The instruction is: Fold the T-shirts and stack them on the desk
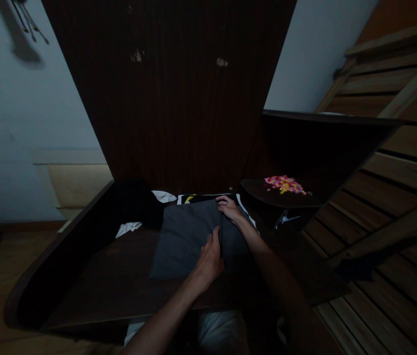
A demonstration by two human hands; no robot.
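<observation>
A dark grey cloth [190,231], folded roughly into a rectangle, lies on the dark wooden desk. It has a raised fold running front to back near its middle right. My left hand [210,256] grips that fold at its near part, the thumb pointing up along it. Farther back, my right hand [229,209] has its fingers curled on the far end of the same fold. Which garment the cloth is, if any, I cannot tell. Beneath its far side shows a black and yellow printed item with a white border [245,203].
A black cloth heap [134,202] and white pieces [164,196] lie at the desk's left back. Pink and yellow small pieces [286,184] sit on a corner shelf [260,190] at right. A raised side panel [56,256] bounds the left; wooden slats [408,172] stand right.
</observation>
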